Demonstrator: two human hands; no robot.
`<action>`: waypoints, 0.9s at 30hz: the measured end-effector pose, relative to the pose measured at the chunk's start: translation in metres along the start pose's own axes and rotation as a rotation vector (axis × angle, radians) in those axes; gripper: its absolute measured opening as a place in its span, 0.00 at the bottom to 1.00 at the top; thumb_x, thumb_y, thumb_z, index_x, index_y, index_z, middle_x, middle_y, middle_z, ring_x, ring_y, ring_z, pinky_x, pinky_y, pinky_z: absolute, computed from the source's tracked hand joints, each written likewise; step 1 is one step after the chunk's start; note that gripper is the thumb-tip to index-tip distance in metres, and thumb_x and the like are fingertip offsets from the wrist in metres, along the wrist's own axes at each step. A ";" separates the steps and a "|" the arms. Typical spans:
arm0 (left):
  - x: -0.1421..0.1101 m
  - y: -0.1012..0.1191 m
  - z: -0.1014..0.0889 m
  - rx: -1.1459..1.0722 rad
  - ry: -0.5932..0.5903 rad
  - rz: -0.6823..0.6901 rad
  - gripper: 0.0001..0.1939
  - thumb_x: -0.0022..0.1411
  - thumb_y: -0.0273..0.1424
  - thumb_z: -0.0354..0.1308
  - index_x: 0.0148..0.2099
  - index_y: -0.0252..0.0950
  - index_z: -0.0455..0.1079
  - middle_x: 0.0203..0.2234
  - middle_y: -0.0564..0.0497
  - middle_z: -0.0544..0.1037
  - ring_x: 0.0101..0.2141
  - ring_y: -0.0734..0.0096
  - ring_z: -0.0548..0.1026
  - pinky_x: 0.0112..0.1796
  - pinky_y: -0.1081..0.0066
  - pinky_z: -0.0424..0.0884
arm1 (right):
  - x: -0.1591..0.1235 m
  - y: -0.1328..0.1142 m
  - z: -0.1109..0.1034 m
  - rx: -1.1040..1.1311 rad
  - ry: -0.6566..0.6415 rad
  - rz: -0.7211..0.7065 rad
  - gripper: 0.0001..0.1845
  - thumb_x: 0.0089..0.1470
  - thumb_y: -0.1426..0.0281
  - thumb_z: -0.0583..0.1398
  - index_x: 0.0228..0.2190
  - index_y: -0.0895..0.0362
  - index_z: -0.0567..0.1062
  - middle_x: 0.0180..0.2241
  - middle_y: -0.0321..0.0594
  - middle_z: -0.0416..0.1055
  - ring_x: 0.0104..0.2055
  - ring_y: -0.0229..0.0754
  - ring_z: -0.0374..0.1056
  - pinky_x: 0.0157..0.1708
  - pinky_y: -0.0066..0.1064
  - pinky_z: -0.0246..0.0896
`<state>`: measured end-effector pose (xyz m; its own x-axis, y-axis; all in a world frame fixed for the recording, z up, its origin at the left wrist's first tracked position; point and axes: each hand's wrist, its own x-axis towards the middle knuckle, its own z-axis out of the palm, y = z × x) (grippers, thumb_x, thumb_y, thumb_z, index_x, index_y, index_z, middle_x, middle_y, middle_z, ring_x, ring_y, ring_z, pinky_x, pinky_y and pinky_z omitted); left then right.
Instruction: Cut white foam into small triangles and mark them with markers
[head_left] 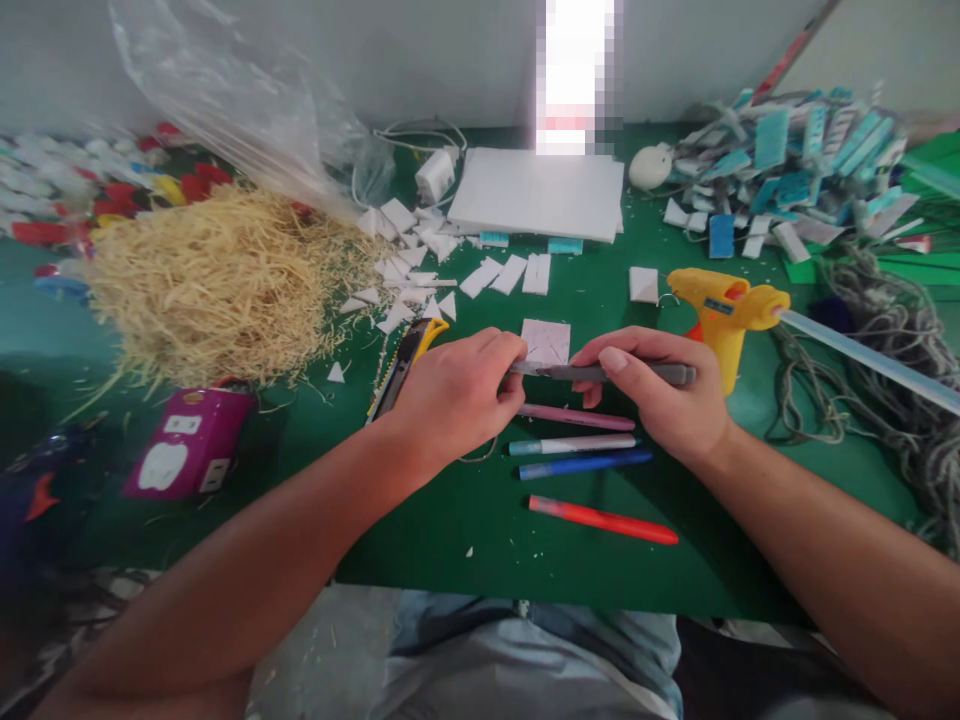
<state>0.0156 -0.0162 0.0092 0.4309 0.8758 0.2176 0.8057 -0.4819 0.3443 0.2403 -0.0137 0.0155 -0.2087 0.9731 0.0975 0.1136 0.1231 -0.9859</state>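
Between my hands is a grey marker (679, 374), lying level over the table. My right hand (667, 395) is closed around its barrel. My left hand (469, 395) pinches the marker's cap end (517, 368); whether the cap is off the tip is hard to make out. Just behind them lies a small white square piece (546, 338) with thin dark lines on it. In front, a pink marker (577, 417), a white marker with a teal end (574, 445), a blue marker (585, 464) and a red marker (604, 520) rest on the green table. A utility knife (409, 365) lies beside my left wrist.
A yellow glue gun (709, 300) with a clear stick stands at right, near grey yarn (877, 330). White sheets (536, 190) and cut scraps (409, 255) lie behind. At left are straw shreds (210, 285) and a purple box (187, 440). Blue-grey pieces (795, 160) pile up back right.
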 end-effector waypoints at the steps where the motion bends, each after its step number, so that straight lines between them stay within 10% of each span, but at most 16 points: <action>1: 0.000 -0.001 0.000 -0.016 0.015 0.020 0.08 0.64 0.26 0.55 0.41 0.39 0.74 0.32 0.50 0.80 0.31 0.67 0.78 0.31 0.70 0.67 | 0.000 0.000 0.000 0.006 0.006 -0.009 0.22 0.55 0.46 0.71 0.27 0.51 0.84 0.22 0.35 0.78 0.21 0.38 0.72 0.24 0.32 0.75; 11: 0.003 -0.002 0.000 -0.431 0.089 -0.006 0.03 0.65 0.31 0.61 0.39 0.39 0.75 0.31 0.53 0.81 0.31 0.72 0.77 0.36 0.73 0.75 | 0.006 -0.001 0.000 0.098 0.033 0.053 0.23 0.50 0.44 0.73 0.26 0.51 0.84 0.21 0.35 0.78 0.19 0.39 0.72 0.24 0.34 0.74; 27: 0.008 0.020 0.009 -1.399 0.070 -0.529 0.14 0.49 0.37 0.74 0.36 0.37 0.77 0.24 0.54 0.81 0.26 0.67 0.83 0.27 0.71 0.79 | 0.006 0.003 -0.001 0.253 0.050 0.023 0.19 0.44 0.50 0.78 0.28 0.52 0.86 0.23 0.36 0.81 0.21 0.42 0.75 0.27 0.37 0.79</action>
<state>0.0383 -0.0188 0.0092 0.1694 0.9690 -0.1798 -0.1896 0.2111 0.9589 0.2399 -0.0070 0.0134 -0.1598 0.9843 0.0747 -0.1303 0.0540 -0.9900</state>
